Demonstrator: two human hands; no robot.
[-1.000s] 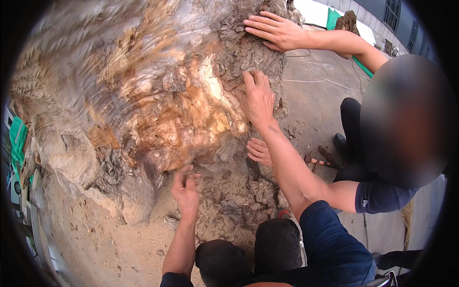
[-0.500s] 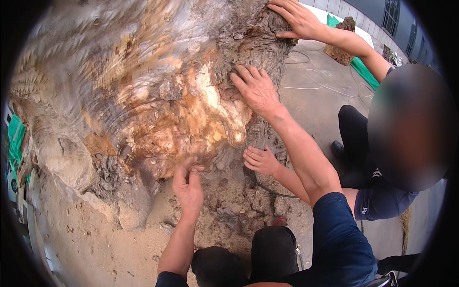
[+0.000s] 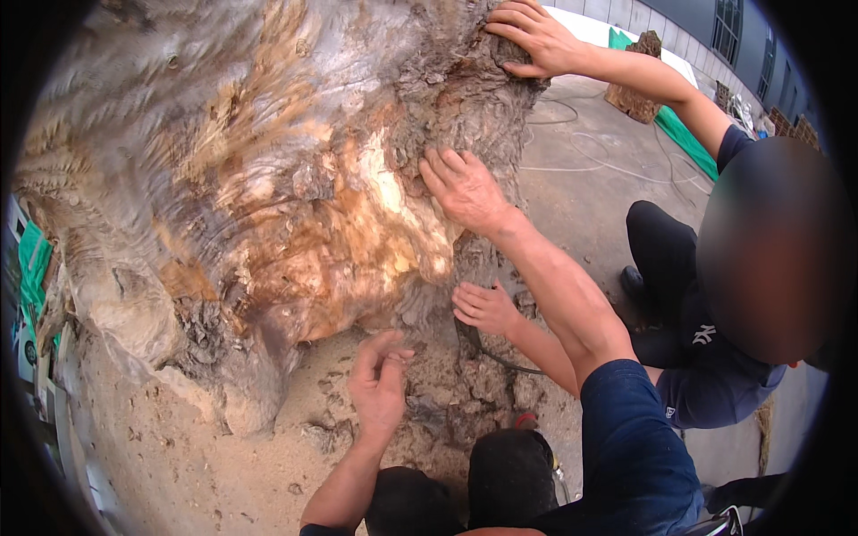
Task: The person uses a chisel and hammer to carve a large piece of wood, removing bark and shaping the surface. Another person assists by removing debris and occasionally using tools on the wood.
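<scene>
A huge weathered tree stump (image 3: 295,205), with pale ridged wood, an orange-brown bare patch and rough dark bark along its right side, fills the upper left. My right hand (image 3: 466,192) lies on the bark edge beside the pale exposed strip, fingers slightly bent and apart, gripping nothing. Below the stump's lower edge my left hand (image 3: 379,384) hangs in the air, fingers loosely curved and apart, with nothing visible in them. A co-worker's hand (image 3: 536,40) rests on the bark higher up; the co-worker's other hand (image 3: 487,308) touches the bark lower down.
The co-worker crouches at the right in dark clothes (image 3: 661,259). Sawdust and bark scraps cover the ground (image 3: 179,456) below. A dark hose (image 3: 509,364) runs near the lower hand. Behind stand a cut log (image 3: 636,76), green sheeting (image 3: 686,138) and thin pale cables (image 3: 617,165).
My left hand has dropped away from the stump's lower edge and shifted slightly right, its fingers more curved. My right hand has slid slightly left and down with the view.
</scene>
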